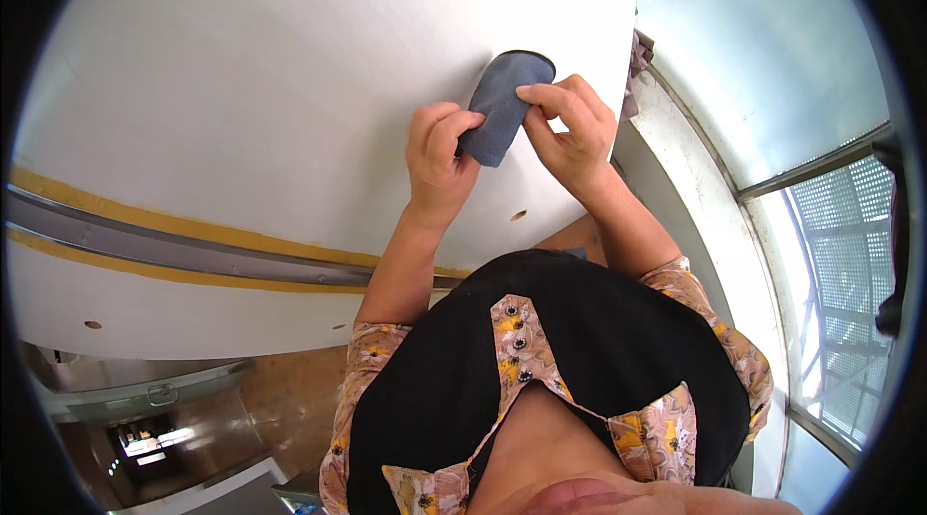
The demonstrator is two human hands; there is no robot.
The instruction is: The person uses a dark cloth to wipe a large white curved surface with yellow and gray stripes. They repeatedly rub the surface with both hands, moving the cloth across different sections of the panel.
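A blue-grey cloth piece point(500, 106) with a dark border along its top edge is held out over a white panel point(253, 80). It looks folded or rolled, and its exact kind cannot be told. My left hand point(442, 142) pinches its lower left side between thumb and fingers. On the upper right side, my right hand point(576, 124) grips it with the thumb and index finger. The cloth's underside is hidden, and whether it touches the panel cannot be told.
A metal channel point(203, 251) edged with yellow strips crosses the white panel at lower left. Small holes, one near my right forearm point(519, 215), mark the panel. Windows point(789, 44) and a pale sill point(695, 175) line the right side. Brown floor point(290, 392) shows below.
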